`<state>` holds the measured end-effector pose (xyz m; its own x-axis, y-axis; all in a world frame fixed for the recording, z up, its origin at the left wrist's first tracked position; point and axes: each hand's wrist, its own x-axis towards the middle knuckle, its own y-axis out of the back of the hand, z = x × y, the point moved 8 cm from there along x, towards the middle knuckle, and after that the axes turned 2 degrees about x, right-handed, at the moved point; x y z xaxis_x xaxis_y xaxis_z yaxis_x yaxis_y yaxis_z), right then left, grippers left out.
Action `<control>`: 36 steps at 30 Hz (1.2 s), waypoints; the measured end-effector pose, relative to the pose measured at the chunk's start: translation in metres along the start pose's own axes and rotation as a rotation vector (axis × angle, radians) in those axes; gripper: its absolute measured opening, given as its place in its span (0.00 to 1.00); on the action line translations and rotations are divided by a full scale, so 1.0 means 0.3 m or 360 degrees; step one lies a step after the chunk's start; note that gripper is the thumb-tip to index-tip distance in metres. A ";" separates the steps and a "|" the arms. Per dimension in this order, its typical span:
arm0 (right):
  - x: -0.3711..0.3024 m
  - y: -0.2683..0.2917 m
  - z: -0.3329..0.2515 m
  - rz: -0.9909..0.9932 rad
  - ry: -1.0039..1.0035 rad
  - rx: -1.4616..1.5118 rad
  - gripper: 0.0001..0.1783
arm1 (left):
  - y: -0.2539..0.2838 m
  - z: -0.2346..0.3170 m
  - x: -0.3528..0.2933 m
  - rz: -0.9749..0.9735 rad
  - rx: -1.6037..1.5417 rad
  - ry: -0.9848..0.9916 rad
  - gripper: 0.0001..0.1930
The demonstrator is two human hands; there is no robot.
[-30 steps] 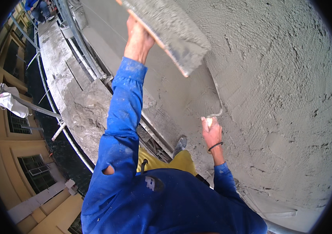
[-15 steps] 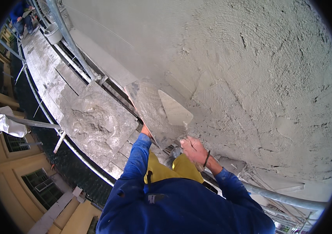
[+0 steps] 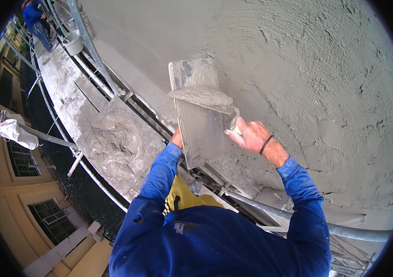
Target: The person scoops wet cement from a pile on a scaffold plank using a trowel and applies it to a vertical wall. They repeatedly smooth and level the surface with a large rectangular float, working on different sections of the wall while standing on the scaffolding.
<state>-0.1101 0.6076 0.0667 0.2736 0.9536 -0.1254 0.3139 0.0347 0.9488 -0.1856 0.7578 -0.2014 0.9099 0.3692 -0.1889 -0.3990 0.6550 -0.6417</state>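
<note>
1. Head view, right hand: the person's right hand (image 3: 253, 135) has its fingers closed around the handle of a grey metal trowel (image 3: 227, 110), just beyond the right edge of the board.
2. Head view, left hand: the left hand (image 3: 176, 138) holds up a flat rectangular grey board (image 3: 199, 134) from behind its left edge; its fingers are hidden there, so their exact grip cannot be told.
3. Head view, key relation: a lump of wet grey mortar (image 3: 197, 96) lies across the board's upper half, up and left of the right fingers. The lump's long axis runs crosswise to the board's; the trowel, at the lump's right end, puts the right hand nearer.
4. Head view, around: the rough grey plastered wall (image 3: 330, 83) spreads to the right; a wet mortar heap (image 3: 113, 141) sits on the grey scaffold planks (image 3: 62, 87) at left.
</note>
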 end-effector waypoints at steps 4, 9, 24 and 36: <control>-0.063 -0.165 -0.122 -0.0279 -0.0358 0.1289 0.23 | 0.032 -0.095 -0.069 -0.0042 0.0665 -0.0124 0.22; -0.209 -0.137 -0.115 0.0398 -0.0018 0.0814 0.24 | 0.044 -0.216 -0.154 -0.0107 0.0371 -0.0021 0.23; 0.402 -0.273 0.299 0.0871 -0.0837 0.0258 0.27 | 0.455 -0.480 -0.251 -0.0028 0.0364 0.0202 0.23; 0.073 -0.759 -0.046 -0.0623 -0.0092 0.0243 0.26 | 0.814 -0.557 -0.087 -0.0022 -0.0191 0.0436 0.23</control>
<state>-0.1881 0.6247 -0.1481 0.1560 0.8587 -0.4882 0.5342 0.3424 0.7729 -0.2879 0.7980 -0.4774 0.9185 0.1585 -0.3624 -0.3848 0.5699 -0.7260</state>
